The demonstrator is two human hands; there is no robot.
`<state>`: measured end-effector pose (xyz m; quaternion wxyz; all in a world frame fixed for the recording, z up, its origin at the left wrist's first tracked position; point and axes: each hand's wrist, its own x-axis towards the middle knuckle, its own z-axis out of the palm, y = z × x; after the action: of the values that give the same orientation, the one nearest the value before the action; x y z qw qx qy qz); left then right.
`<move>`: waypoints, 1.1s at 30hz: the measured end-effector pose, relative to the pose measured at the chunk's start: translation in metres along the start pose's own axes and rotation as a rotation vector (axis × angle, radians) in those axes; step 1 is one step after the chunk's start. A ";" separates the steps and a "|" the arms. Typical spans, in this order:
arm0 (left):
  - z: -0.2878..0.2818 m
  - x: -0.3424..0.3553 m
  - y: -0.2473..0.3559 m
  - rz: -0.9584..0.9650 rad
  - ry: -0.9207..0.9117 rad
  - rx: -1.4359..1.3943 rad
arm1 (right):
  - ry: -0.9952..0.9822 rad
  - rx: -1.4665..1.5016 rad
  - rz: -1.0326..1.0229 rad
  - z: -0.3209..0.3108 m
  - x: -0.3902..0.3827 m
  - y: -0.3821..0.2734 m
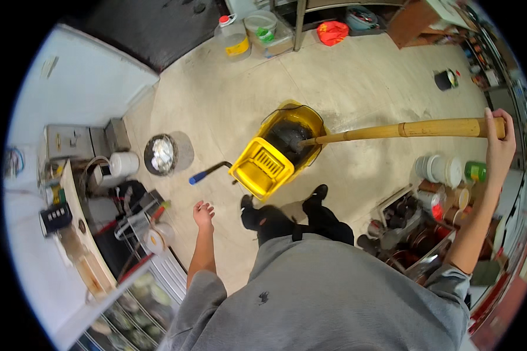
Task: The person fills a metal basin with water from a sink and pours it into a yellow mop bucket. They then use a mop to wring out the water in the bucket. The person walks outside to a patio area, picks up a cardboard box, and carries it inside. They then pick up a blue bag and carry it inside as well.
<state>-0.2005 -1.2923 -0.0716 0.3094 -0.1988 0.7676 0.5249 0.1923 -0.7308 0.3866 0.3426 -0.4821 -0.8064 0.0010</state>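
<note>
A yellow mop bucket (318, 119) stands on the floor in front of my feet, with dark water inside. Its yellow wringer (262, 168) sits on the near left side, and a lever with a blue grip (198, 177) sticks out to the left. My right hand (500, 130) is wrapped round the top of a bamboo pole (392, 130), whose lower end goes down into the bucket; what is at that end is hidden in the dark. Nothing is in my left hand (204, 214), which hangs with its fingers apart below the lever's blue grip.
A waste bin (160, 155) with white rubbish stands left of the bucket. At the back are a plastic jug (234, 38) and a red bag (332, 33). Crates of pots (416, 225) and white tubs (445, 171) line the right. A small black bin (444, 80) stands farther off.
</note>
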 end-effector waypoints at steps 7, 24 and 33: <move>0.090 -0.098 -0.145 -0.149 -0.130 0.422 | -0.722 -0.003 -0.087 0.052 0.152 -0.012; 0.628 -0.191 0.061 0.318 -0.102 0.140 | -1.717 -0.255 -0.606 0.210 0.380 0.121; 0.822 -0.204 0.132 -0.329 -0.647 -0.613 | -1.766 -0.046 -0.950 0.298 0.414 0.232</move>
<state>0.0836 -0.4837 -0.0536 0.5387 -0.2260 0.3998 0.7063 0.0828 -0.1865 0.3098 -0.4232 0.0567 -0.8805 0.2060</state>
